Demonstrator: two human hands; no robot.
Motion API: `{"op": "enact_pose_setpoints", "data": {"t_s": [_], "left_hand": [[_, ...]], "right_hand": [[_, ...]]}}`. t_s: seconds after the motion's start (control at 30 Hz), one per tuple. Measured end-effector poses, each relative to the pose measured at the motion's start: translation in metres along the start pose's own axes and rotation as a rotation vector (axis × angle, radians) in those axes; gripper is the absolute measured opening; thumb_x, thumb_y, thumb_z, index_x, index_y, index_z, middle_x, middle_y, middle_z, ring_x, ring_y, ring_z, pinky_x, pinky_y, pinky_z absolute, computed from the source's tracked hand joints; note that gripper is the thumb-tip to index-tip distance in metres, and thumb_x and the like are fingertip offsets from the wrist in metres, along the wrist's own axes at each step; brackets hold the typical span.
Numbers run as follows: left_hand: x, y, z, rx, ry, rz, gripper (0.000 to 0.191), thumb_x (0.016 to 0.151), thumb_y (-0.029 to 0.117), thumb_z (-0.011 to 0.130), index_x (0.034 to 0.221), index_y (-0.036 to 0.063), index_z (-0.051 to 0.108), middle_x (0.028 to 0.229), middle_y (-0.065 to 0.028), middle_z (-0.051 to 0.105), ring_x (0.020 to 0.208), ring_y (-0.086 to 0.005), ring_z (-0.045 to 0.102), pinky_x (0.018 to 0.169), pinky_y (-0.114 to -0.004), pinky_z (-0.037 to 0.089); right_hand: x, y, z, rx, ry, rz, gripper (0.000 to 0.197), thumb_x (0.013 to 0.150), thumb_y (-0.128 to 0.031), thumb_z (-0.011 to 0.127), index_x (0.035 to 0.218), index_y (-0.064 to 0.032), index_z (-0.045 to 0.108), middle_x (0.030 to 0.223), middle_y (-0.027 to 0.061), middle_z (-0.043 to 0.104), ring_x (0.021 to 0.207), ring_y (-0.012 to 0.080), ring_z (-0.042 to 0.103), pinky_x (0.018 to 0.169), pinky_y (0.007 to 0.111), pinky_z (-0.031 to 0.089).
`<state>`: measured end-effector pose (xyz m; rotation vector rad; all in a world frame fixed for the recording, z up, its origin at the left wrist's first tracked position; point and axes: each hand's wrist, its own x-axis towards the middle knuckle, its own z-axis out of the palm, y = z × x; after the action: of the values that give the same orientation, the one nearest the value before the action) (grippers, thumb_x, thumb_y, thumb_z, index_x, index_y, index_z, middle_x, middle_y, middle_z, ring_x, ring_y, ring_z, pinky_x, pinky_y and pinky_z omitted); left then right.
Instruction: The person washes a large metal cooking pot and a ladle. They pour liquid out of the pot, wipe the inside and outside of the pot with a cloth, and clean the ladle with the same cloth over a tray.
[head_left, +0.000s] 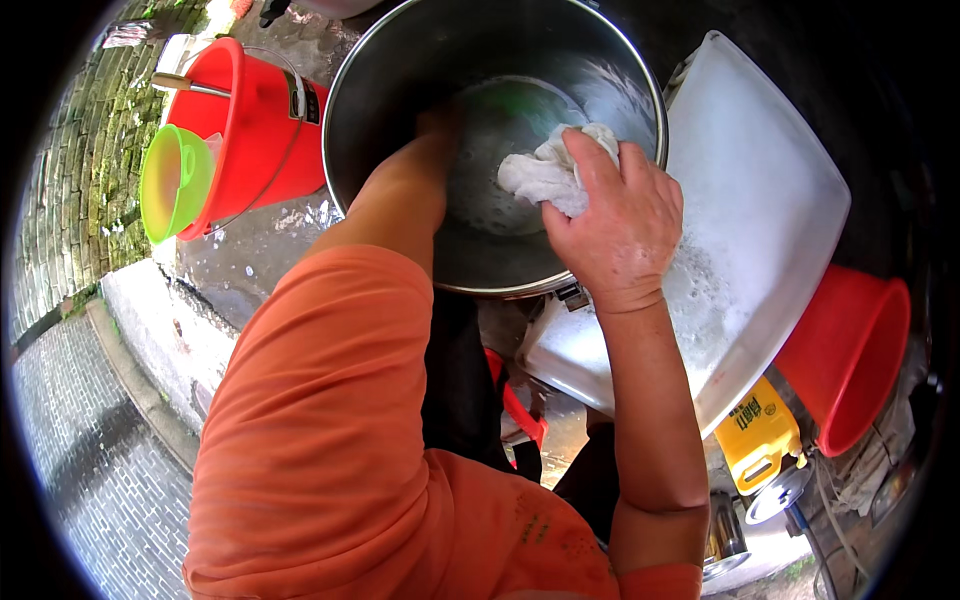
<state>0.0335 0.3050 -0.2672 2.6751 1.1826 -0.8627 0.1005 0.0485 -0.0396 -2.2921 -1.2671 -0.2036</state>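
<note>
A large round stainless-steel pot (495, 262) stands before me, its wet bottom shining and a light smear on its upper right wall. My right hand (619, 210) grips a wadded white cloth (540, 176) over the right part of the pot's mouth. Into the shadowed left side of the pot reaches my left hand (439, 120); it is dark and blurred, so its fingers and anything in them cannot be made out. Against the pot's right side lies a big white plastic tub (750, 165) with suds and water in it.
At the left stands a red bucket (292, 150) with a wire handle, a green plastic scoop (176, 184) and a wooden handle (171, 81) at its rim. Lower right are a tipped red bucket (847, 352), a yellow plastic jug (757, 435), a metal lid (780, 495) and a hose (814, 540).
</note>
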Motion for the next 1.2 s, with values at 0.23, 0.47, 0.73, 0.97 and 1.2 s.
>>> {"op": "enact_pose_setpoints", "data": {"t_s": [0.23,0.47,0.73,0.97,1.2], "left_hand": [[-0.004,0.004,0.002,0.011,0.030,0.002,0.036,0.095,0.023,0.036,0.128,0.0155,0.050,0.123,-0.0137,0.055,0.111,-0.0284,0.056,0.086,-0.047,0.048],[-0.009,-0.007,0.017,-0.198,0.492,1.069,0.040,0.088,0.016,0.044,0.126,0.0052,0.049,0.131,-0.0207,0.046,0.124,-0.0308,0.043,0.097,-0.052,0.037],[-0.020,-0.011,0.013,0.115,0.362,0.843,0.038,0.088,0.016,0.044,0.124,0.0045,0.051,0.129,-0.0193,0.046,0.121,-0.0308,0.044,0.094,-0.052,0.038],[-0.028,0.011,-0.002,0.511,0.194,0.510,0.037,0.087,0.016,0.045,0.121,0.0038,0.053,0.128,-0.0180,0.047,0.118,-0.0309,0.044,0.091,-0.051,0.039],[-0.020,0.005,-0.022,0.655,0.136,0.433,0.036,0.087,0.017,0.046,0.119,0.0031,0.054,0.126,-0.0168,0.047,0.115,-0.0309,0.045,0.089,-0.051,0.039]], "right_hand": [[-0.001,0.001,0.003,-0.001,0.011,-0.002,0.050,0.051,-0.023,0.077,0.099,-0.0237,0.061,0.079,0.0005,0.051,0.074,0.0197,0.055,0.070,0.033,0.042],[-0.001,0.000,0.000,-0.007,-0.009,-0.004,0.049,0.052,-0.023,0.076,0.098,-0.0234,0.061,0.079,0.0009,0.051,0.074,0.0203,0.055,0.070,0.034,0.042],[-0.001,-0.001,0.000,0.023,-0.096,0.019,0.052,0.055,-0.021,0.074,0.106,-0.0220,0.061,0.086,0.0046,0.054,0.080,0.0246,0.056,0.074,0.036,0.044],[-0.003,0.004,0.002,0.030,0.017,0.005,0.047,0.053,-0.023,0.075,0.099,-0.0235,0.061,0.080,0.0015,0.051,0.074,0.0208,0.055,0.071,0.034,0.042],[0.000,0.001,0.000,0.032,0.009,0.004,0.049,0.052,-0.022,0.075,0.099,-0.0232,0.061,0.079,0.0012,0.051,0.073,0.0210,0.055,0.070,0.034,0.043]]}}
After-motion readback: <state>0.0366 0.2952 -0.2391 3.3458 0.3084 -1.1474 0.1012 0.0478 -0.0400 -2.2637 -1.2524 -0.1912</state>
